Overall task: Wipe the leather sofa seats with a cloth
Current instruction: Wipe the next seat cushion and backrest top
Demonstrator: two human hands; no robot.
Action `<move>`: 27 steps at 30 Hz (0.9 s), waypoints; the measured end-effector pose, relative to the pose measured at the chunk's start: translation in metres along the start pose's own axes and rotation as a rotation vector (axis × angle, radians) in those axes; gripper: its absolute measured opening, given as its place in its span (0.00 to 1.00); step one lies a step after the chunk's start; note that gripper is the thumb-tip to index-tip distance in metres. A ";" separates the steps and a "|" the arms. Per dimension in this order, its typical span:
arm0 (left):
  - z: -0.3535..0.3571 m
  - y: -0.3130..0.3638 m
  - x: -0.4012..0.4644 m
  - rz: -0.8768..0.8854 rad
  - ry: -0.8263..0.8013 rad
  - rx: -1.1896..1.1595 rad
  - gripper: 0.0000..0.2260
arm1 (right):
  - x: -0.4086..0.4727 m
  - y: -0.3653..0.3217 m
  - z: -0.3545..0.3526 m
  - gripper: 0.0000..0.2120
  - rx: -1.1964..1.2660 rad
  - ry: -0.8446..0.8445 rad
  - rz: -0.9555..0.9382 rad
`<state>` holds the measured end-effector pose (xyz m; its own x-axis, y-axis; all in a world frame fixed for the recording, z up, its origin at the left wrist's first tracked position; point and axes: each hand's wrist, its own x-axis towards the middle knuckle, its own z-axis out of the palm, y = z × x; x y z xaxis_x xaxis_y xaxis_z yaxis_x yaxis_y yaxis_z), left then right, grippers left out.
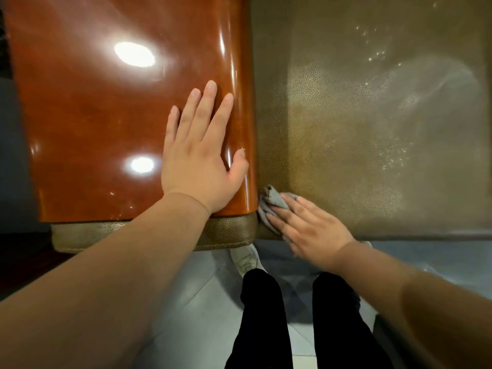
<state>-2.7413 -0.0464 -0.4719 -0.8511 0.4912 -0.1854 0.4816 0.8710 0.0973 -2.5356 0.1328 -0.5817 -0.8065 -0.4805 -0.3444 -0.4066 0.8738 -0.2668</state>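
An olive-brown leather sofa seat (372,145) fills the right half of the view, with damp streaks and droplets across it. A small grey cloth (273,202) lies bunched at the seat's front left corner, against the armrest. My right hand (311,230) presses flat on the cloth with straight fingers pointing left. My left hand (199,155) rests flat, fingers spread, on the glossy orange-brown wooden armrest top (106,102) to the left of the seat.
The armrest's front shows an olive leather edge (229,233) below the wood. My legs in black trousers (263,315) and a white shoe (246,259) stand on pale floor tiles (197,302) right in front of the sofa.
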 end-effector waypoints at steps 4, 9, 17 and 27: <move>0.001 0.000 0.000 -0.013 0.006 0.002 0.36 | 0.041 0.075 -0.033 0.32 -0.084 0.134 0.332; 0.000 0.002 0.001 -0.010 0.013 0.002 0.35 | 0.082 0.043 -0.043 0.38 0.069 0.156 0.677; 0.002 0.000 0.000 -0.014 0.022 0.010 0.35 | 0.001 0.068 -0.003 0.34 -0.087 0.140 0.144; 0.000 0.004 -0.001 -0.007 0.025 -0.008 0.34 | 0.025 -0.007 -0.005 0.38 0.047 0.153 0.407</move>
<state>-2.7391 -0.0436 -0.4710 -0.8596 0.4849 -0.1612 0.4739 0.8745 0.1038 -2.5556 0.1153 -0.5838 -0.9527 -0.0778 -0.2937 -0.0251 0.9835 -0.1792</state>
